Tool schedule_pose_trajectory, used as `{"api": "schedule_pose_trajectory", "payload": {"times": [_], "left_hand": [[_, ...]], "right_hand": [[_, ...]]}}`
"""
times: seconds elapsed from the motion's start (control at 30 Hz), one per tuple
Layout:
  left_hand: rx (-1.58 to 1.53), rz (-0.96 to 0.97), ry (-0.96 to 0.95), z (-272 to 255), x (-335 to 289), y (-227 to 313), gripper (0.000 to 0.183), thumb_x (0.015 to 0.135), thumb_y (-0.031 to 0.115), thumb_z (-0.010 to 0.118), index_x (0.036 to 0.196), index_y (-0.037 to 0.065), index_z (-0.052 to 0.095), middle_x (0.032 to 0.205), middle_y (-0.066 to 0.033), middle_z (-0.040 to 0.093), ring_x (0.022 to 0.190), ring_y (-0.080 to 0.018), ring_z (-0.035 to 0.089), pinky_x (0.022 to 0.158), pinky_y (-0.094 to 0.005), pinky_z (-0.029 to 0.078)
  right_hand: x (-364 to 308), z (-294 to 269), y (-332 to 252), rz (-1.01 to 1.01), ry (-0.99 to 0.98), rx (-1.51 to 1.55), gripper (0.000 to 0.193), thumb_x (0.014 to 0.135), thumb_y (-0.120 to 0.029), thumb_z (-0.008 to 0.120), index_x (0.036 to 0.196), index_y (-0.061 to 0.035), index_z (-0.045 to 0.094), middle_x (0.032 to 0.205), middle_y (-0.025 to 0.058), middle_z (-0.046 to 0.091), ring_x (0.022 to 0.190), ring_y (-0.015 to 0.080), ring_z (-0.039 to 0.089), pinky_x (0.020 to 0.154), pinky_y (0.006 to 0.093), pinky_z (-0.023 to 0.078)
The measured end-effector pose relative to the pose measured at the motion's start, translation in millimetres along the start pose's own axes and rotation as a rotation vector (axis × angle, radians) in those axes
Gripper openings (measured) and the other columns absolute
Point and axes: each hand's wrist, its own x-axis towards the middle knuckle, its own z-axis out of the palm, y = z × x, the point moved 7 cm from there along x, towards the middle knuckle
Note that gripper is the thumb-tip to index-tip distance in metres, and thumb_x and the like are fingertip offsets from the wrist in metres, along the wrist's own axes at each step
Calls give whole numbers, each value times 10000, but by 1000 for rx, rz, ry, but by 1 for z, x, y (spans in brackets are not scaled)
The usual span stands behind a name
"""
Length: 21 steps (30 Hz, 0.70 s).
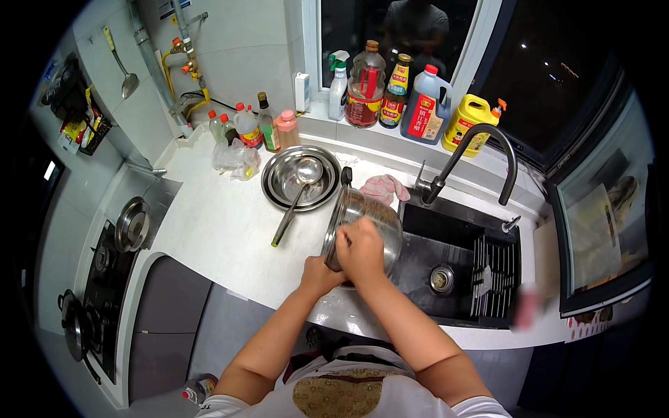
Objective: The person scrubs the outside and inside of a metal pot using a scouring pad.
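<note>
A steel pot is tipped on its side at the left edge of the sink, its black handle pointing away from me. My left hand is closed on the pot's near side, where the grip is partly hidden. Over the pot's wall my right hand is curled into a fist; whatever it may hold is covered by the fingers. Left of the pot, a steel ladle with a dark handle rests across nested steel bowls. A pink-and-white cloth lies behind the pot.
The black sink has a tall dark faucet and a drying rack. Bottles line the windowsill; more stand beside a plastic bag. Far left is a stove. A blurred reddish thing is right of the sink.
</note>
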Motion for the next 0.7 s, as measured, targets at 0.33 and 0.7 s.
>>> {"api": "schedule_pose_trajectory", "payload": {"times": [0.33, 0.7], "left_hand": [[102, 108, 26, 0, 4, -3, 272, 703, 288, 751, 742, 31, 668, 683, -168, 663, 652, -351, 664, 610, -408, 529], [-94, 94, -27, -14, 5, 37, 271, 681, 282, 793, 771, 50, 688, 691, -141, 679, 655, -316, 678, 625, -376, 538]], "right_hand": [[-26, 1, -10, 14, -44, 15, 46, 731, -54, 668, 749, -12, 676, 749, 157, 550, 712, 335, 582, 639, 416, 478], [41, 6, 24, 36, 17, -99, 75, 763, -84, 646, 734, -15, 648, 789, 162, 544, 706, 357, 580, 633, 451, 482]]}}
